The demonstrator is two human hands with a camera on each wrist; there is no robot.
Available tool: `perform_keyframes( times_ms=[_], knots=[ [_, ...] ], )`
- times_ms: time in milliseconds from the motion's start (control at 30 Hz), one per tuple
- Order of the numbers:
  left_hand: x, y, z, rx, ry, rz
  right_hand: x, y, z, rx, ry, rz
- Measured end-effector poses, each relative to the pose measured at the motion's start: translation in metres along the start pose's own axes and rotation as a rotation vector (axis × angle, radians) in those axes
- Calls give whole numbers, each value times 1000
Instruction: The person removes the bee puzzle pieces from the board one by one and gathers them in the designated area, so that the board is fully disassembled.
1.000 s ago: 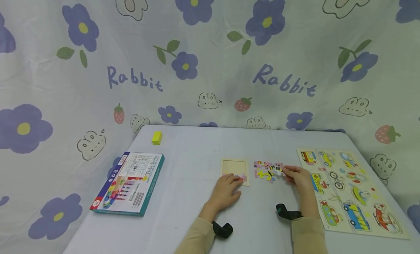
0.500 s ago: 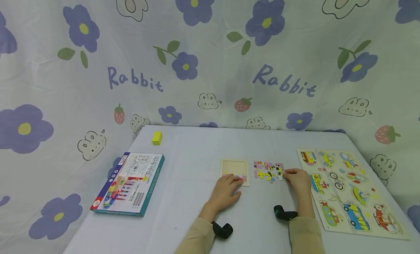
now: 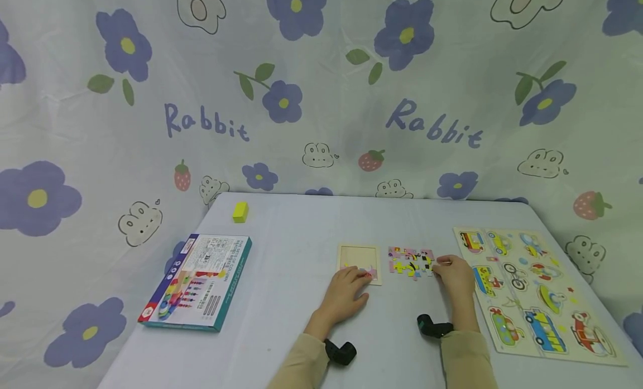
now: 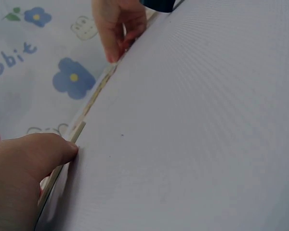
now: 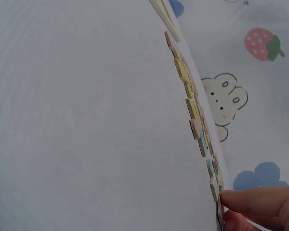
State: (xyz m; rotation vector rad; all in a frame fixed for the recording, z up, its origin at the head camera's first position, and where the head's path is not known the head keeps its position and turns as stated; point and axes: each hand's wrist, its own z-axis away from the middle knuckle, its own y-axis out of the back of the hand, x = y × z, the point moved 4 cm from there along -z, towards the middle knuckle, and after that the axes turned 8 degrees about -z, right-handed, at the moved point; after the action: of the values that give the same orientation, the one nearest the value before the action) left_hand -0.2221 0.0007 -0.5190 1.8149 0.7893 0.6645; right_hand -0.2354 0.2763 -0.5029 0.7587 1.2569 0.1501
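Note:
A flat group of jigsaw puzzle pieces (image 3: 404, 260), mostly pink, yellow and black-and-white, lies on the table. At its right edge, my right hand (image 3: 456, 276) pinches a puzzle piece (image 5: 220, 211) between thumb and curled fingers; much of that piece is hidden. To the left of the pieces is a shallow wooden puzzle tray (image 3: 359, 249), its upper part bare and some pink puzzle showing low down. My left hand (image 3: 344, 291) rests on the tray's lower part with relaxed fingers. In the left wrist view, its thumb (image 4: 62, 148) is at the tray's edge.
A large wooden board with vehicle pictures (image 3: 532, 288) lies right of my right forearm. On the left is a flat toy box (image 3: 201, 283), with a small yellow block (image 3: 240, 211) beyond it. A patterned cloth (image 3: 321, 99) hangs behind the table.
My right hand has shifted slightly left, then drawn a little back from the pieces, uncovering more of their right edge. My left hand stays on the tray.

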Motion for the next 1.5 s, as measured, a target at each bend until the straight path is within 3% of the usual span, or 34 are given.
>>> perform_keyframes(
  times_ms=[100, 267, 533, 733, 833, 967, 1033, 1100, 1300, 1500],
  knots=[
    [0, -1, 0, 7, -7, 1, -3, -1, 1, 44, 9, -39],
    [1, -2, 1, 26, -21, -8, -18, -6, 3, 71, 29, -232],
    [1, 1, 1, 33, -27, -25, -52, -34, 13, -111, 7, -425],
    [0, 3, 0, 103, -36, 12, -69, -60, 20, -215, -2, -561],
    [-6, 4, -1, 178, 51, 2, -73, -72, 22, -244, -5, -577],
    [-20, 4, 0, 261, 303, -39, -78, -88, 28, -296, 19, -557],
    [-25, 3, 2, 257, 409, -46, -80, -96, 30, -329, 43, -532],
    [-28, 2, 3, 224, 473, -43, -81, -103, 32, -355, 62, -510],
    [-30, -1, 4, 112, 541, -28, -87, -120, 42, -408, 116, -447],
    [-30, -2, 6, 72, 557, -18, -97, -129, 54, -402, 267, -203]
  ],
)
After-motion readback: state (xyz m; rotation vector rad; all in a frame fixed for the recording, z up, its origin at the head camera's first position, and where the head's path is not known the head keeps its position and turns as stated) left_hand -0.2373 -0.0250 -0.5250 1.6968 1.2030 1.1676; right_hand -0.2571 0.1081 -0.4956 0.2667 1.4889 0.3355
